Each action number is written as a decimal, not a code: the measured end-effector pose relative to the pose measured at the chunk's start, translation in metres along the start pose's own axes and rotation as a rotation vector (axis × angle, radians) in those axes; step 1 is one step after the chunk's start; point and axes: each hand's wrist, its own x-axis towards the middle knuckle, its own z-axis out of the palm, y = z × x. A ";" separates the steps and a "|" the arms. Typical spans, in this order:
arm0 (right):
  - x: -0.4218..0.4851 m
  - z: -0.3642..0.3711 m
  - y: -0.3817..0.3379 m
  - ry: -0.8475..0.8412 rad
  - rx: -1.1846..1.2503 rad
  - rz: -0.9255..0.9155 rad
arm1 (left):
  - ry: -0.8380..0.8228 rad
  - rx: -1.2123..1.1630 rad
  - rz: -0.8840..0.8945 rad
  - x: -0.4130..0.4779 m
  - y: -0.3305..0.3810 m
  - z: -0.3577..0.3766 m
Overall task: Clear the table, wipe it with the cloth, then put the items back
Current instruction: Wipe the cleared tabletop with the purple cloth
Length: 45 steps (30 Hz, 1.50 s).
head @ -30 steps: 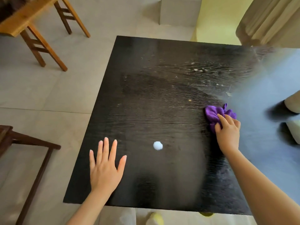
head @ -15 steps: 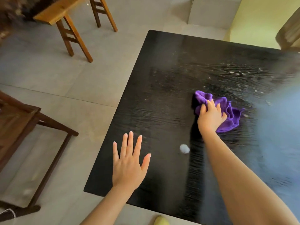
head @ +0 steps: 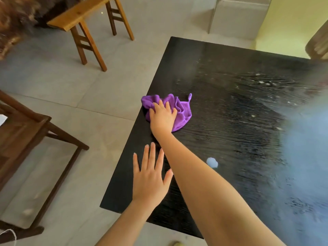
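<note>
Your right hand [head: 162, 118] has swept the crumpled purple microfibre cloth [head: 182, 110] from mid-table to the left edge of the black wood-grain table [head: 230, 121], and now presses it flat under spread fingers. Your left hand [head: 150, 176] rests flat, holding nothing. Clearing appears done; wiping is partway, with pale specks and a small white blob [head: 212, 162] left, and the items are not yet returned.

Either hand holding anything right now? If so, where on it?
Nothing is gripped. The right hand lies on the bunched purple cloth, fingers laid over its middle, pressing it onto the table. The left hand rests flat on the table, empty.
</note>
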 end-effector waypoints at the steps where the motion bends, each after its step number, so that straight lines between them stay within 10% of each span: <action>1: -0.001 -0.001 0.000 -0.028 -0.034 -0.043 | -0.001 -0.001 0.013 -0.001 -0.002 0.000; 8: 0.004 -0.020 0.050 -0.190 -0.366 -0.411 | 0.062 -0.003 -0.014 -0.035 0.000 0.011; 23: -0.024 -0.043 0.122 -0.324 -0.281 -0.828 | 0.055 0.075 -0.028 -0.036 -0.001 0.013; 45: -0.141 -0.142 0.314 0.058 -0.172 -0.060 | 0.076 0.072 -0.029 -0.036 -0.001 0.014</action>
